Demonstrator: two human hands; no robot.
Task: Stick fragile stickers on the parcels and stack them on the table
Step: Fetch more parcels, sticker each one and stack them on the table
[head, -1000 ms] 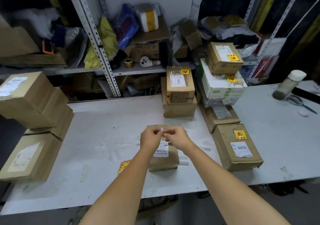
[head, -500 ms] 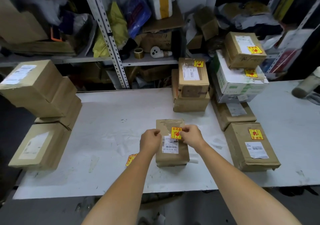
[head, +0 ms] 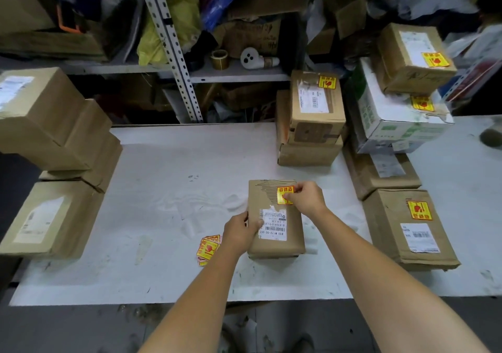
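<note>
Parcel (head: 274,216) flat at mid counter (head: 168,189), sticker (head: 284,195) on its far right corner, loose stickers (head: 207,249) just left of it. Unstickered boxes (head: 51,162) stacked at left edge. Stickered stacks (head: 312,118) behind and right, shelf (head: 231,72) beyond.

Parcel-packing and storage room. A scuffed white counter (head: 168,189) is set against slotted metal shelving (head: 168,45) crammed with cartons, bags and a tape roll (head: 220,59). Brown parcels bearing shipping labels are stacked at the counter's left edge (head: 51,140) and along its back and right edges (head: 315,116). Loose fragile stickers (head: 207,249) are laid near the front edge.
</note>
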